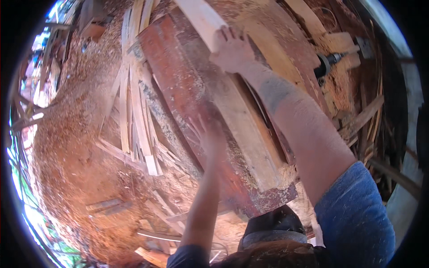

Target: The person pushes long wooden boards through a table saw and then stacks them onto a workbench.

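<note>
My right hand point(233, 50) reaches far out and lies on a pale wooden plank point(201, 20), its fingers spread over the wood near one edge. Lower down, my left hand point(208, 134) is over the reddish, worn work surface point(172, 76), fingers apart and somewhat blurred; whether it presses on the surface I cannot tell. Between my arms a longer light board point(243, 129) runs along the surface toward me, with a dark slot point(263, 109) beside it. Sawdust and shavings cover parts of the surface.
Thin wood offcuts point(136, 102) lie in a bundle left of the work surface. A dark power tool point(328, 62) rests on boards at the far right. Sawdust point(76, 147) spreads over the ground at left, with short wood scraps point(107, 205) on it. More timber point(364, 116) is piled at right.
</note>
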Available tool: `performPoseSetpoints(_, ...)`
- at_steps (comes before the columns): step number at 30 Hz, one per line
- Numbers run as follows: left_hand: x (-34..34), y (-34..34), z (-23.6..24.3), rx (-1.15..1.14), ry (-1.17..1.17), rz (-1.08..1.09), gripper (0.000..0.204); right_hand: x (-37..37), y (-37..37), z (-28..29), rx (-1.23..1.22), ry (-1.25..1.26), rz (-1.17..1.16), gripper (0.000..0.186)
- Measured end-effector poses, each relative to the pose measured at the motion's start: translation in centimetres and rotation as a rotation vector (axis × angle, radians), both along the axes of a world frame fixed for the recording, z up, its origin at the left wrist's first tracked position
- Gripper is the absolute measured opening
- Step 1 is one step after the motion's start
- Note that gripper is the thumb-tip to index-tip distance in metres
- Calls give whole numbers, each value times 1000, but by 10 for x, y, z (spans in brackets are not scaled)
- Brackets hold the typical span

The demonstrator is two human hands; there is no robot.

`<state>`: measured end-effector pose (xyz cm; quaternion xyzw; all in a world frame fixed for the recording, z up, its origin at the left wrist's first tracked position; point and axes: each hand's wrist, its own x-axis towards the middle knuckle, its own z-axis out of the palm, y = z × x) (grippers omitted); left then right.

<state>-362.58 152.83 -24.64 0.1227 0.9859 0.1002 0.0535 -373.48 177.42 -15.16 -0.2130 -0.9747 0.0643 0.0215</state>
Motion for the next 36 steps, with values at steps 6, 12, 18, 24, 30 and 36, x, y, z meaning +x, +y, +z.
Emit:
performPoseSetpoints(6, 25, -58, -7, 25, -8, -48, 67, -30, 12, 27, 412, -338, 562, 79)
performPoseSetpoints(12, 18, -52, -2, 68, -39, -76, 67, -58, 71, 8, -347, -310, -178, 91)
performPoseSetpoints(18, 23, -59, -3, 85, -27, -66, 66, -55, 40, 25, -479, -212, -275, 77)
performPoseSetpoints(24, 31, -63, -2, 170, -8, -67, 66, -51, -81, 125, 316, -424, 281, 45)
performPoseSetpoints(30, 43, -70, 1, 330, 16, -101, 62, 111, -196, 185, 348, -564, 350, 33)
performPoseSetpoints(36, 57, -62, 117, 1422, -701, -173, 54, 265, -223, 240, 37, -186, -152, 33)
